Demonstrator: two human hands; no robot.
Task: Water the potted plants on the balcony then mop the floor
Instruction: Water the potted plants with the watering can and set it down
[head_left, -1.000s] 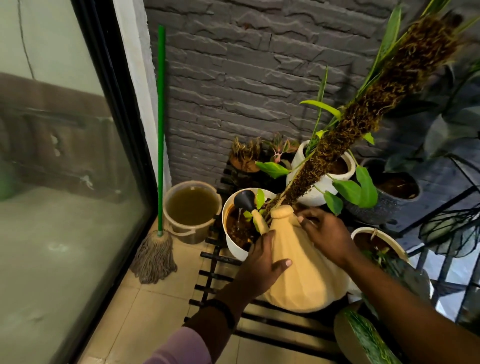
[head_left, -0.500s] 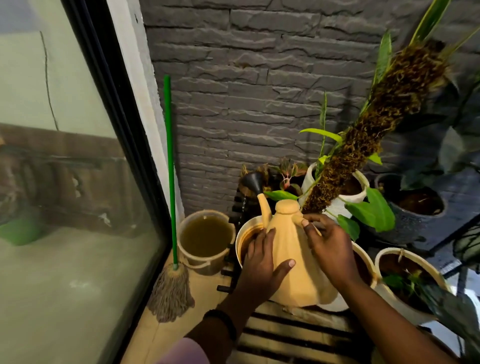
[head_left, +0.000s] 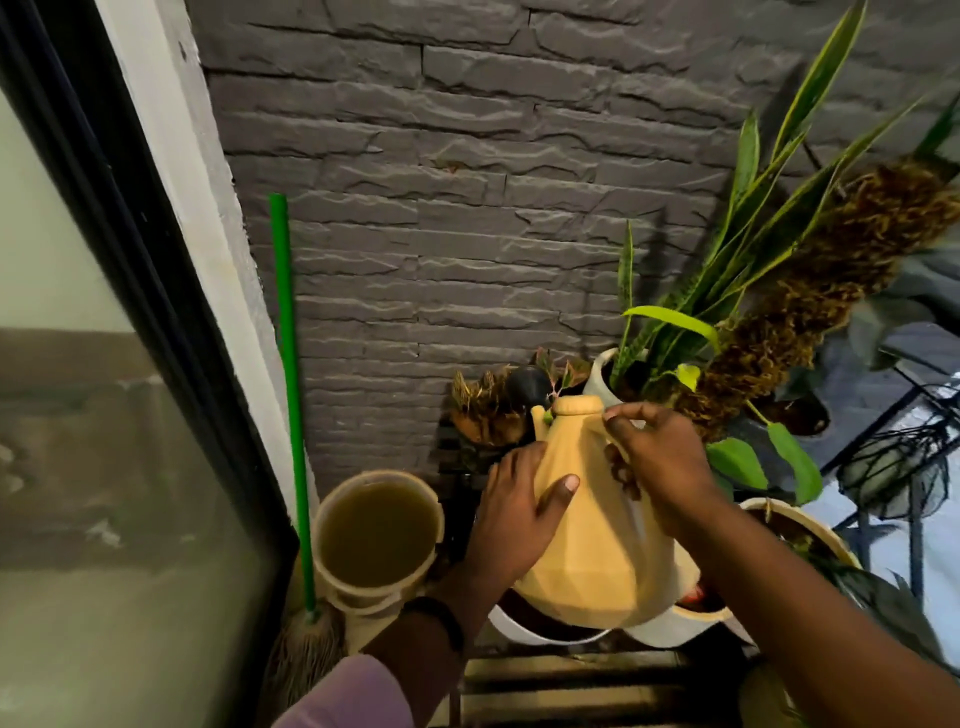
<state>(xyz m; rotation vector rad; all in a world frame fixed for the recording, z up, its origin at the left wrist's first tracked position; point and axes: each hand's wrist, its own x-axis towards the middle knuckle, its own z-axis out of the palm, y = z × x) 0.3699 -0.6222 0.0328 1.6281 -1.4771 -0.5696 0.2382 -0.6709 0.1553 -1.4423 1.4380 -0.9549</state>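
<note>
I hold a tan faceted watering can (head_left: 592, 545) with both hands above the pots. My left hand (head_left: 514, 514) is pressed flat against its left side. My right hand (head_left: 660, 467) grips its handle near the lid. The can's black rose (head_left: 529, 385) points at a small brown pot of reddish plants (head_left: 483, 415) by the wall. A white pot with a snake plant (head_left: 605, 374) stands behind the can. A white pot (head_left: 545, 631) lies partly hidden under the can. A mop with a green handle (head_left: 288, 374) leans in the corner, beside a bucket of murky water (head_left: 376, 530).
A dark stone wall (head_left: 467, 208) closes the back. A glass door with a black frame (head_left: 130, 364) fills the left. More pots (head_left: 810, 525) and a mossy pole (head_left: 810, 312) crowd the right. A black slatted stand (head_left: 571, 675) carries the pots.
The can has risen and moved farther back, from the near white pot toward the small pot at the wall. Both hands keep their hold. My view has tilted upward.
</note>
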